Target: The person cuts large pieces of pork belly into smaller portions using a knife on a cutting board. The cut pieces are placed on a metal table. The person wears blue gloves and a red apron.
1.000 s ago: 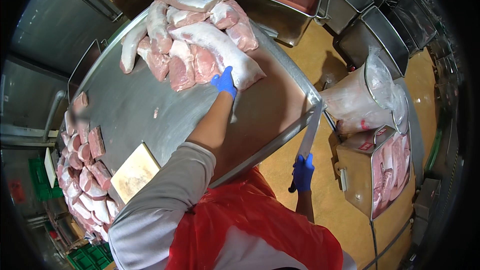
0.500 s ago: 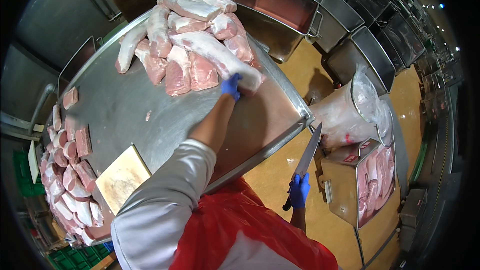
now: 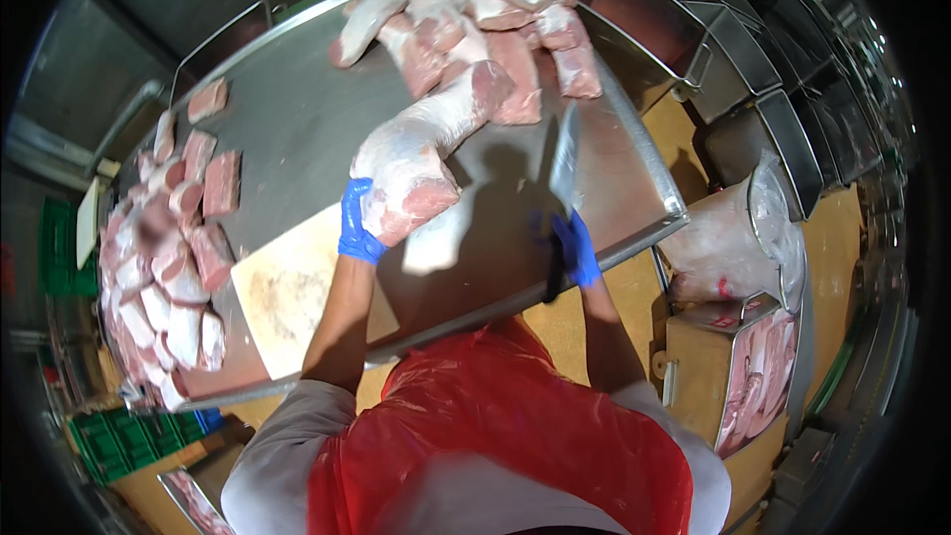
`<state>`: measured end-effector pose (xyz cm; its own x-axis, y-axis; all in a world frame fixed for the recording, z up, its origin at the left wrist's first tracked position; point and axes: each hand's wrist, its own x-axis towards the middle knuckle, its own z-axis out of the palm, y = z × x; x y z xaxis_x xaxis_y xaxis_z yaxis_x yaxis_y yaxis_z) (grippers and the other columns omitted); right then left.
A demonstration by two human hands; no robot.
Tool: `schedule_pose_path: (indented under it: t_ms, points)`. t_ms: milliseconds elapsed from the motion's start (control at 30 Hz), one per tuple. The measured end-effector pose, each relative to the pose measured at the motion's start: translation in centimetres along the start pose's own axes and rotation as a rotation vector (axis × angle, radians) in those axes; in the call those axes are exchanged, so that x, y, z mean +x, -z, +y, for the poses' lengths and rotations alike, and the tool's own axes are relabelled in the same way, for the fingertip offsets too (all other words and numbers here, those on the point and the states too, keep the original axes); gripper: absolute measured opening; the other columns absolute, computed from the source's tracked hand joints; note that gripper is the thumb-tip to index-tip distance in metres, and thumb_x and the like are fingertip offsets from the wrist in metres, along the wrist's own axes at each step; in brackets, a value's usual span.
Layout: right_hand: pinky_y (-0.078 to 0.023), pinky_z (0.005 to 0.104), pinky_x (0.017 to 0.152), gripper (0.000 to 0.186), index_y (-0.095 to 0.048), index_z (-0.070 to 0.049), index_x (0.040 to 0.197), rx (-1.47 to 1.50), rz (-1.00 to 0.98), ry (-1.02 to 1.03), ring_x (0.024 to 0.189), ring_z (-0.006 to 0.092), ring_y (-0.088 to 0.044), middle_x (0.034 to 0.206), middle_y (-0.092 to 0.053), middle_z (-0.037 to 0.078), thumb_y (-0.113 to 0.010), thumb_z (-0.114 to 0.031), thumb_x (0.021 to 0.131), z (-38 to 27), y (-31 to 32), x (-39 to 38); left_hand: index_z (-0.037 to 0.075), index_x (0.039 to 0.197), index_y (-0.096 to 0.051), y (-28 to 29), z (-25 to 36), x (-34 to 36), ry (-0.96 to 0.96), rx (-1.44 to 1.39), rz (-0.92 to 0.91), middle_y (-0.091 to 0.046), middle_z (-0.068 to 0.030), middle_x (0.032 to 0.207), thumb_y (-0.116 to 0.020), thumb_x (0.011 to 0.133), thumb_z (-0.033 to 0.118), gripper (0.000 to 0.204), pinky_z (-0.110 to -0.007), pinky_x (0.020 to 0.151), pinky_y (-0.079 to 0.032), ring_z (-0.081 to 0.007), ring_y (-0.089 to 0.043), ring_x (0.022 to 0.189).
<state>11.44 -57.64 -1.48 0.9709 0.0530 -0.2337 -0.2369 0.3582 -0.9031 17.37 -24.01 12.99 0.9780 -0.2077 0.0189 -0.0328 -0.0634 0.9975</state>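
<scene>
My left hand [image 3: 359, 223], in a blue glove, grips the near end of a long pork loin [image 3: 411, 144]. The loin bends over the steel table [image 3: 297, 154], its far end against the heap of loins [image 3: 475, 15] at the back. Below my left hand lies a stained cream cutting board [image 3: 287, 297], partly covered by my left forearm. My right hand [image 3: 575, 248], also gloved in blue, is closed round the handle of a long knife [image 3: 564, 163]. The blade points away from me above the table's right part, apart from the loin and blurred.
Cut pork pieces [image 3: 163, 258] are piled at the table's left. Beyond its right edge stand steel tubs [image 3: 738, 50], a plastic-lined bin [image 3: 733, 238] and a steel tub of meat strips [image 3: 758, 376]. Green crates [image 3: 129, 441] sit at the lower left.
My left hand has pulled the loin from the heap toward me, near the board. My right hand has brought the knife from beside the table to above its right part. The view has shifted.
</scene>
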Motion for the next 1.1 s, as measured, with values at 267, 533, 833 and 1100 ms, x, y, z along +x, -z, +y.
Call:
schedule_pose_path:
  t_ms: [267,533,833,1100]
  points:
    - [-0.057,0.0451,0.087,0.037,-0.049,-0.005,0.130,0.360,-0.305,-0.042,0.106,0.0259,-0.062,0.116,-0.059,0.009,-0.055,-0.026,0.101,9.5,-21.0,7.4,-0.001,0.132,-0.054,16.5,-5.4,-13.5,0.431,-0.859,0.046,-0.066,-0.0144,0.118,-0.066,0.089,0.021,0.049,-0.037,0.091,-0.056,-0.0233,-0.066,0.106]
    - [-0.050,0.0361,0.051,0.017,-0.050,-0.005,0.110,-0.634,-0.161,-0.084,0.060,0.0223,-0.061,0.077,-0.063,0.009,-0.052,-0.021,0.101,8.2,-29.8,-5.4,-0.002,0.106,-0.071,41.2,-12.0,-29.0,0.586,0.359,0.302,-0.073,-0.0115,0.095,-0.068,0.089,0.025,0.031,-0.034,0.083,-0.055,-0.0215,-0.069,0.091]
    - [-0.049,0.0507,0.057,0.029,-0.048,0.004,0.122,-1.440,-0.483,0.561,0.067,0.0400,-0.063,0.080,-0.064,0.023,-0.049,-0.014,0.099,19.7,-31.3,-13.0,-0.001,0.149,-0.035,33.2,-10.6,-28.6,0.357,0.867,0.136,-0.040,-0.0239,0.151,-0.081,0.072,0.056,0.106,-0.047,0.115,-0.033,-0.0368,-0.039,0.141]
    - [-0.052,0.0499,0.064,0.030,-0.048,0.005,0.122,-1.402,-0.377,0.578,0.074,0.0400,-0.065,0.084,-0.065,0.024,-0.049,-0.008,0.095,20.7,-42.1,-9.5,0.000,0.151,-0.023,26.8,-12.2,-25.7,0.393,1.227,0.087,-0.034,-0.0237,0.153,-0.085,0.053,0.065,0.134,-0.070,0.108,-0.025,-0.0351,-0.035,0.142]
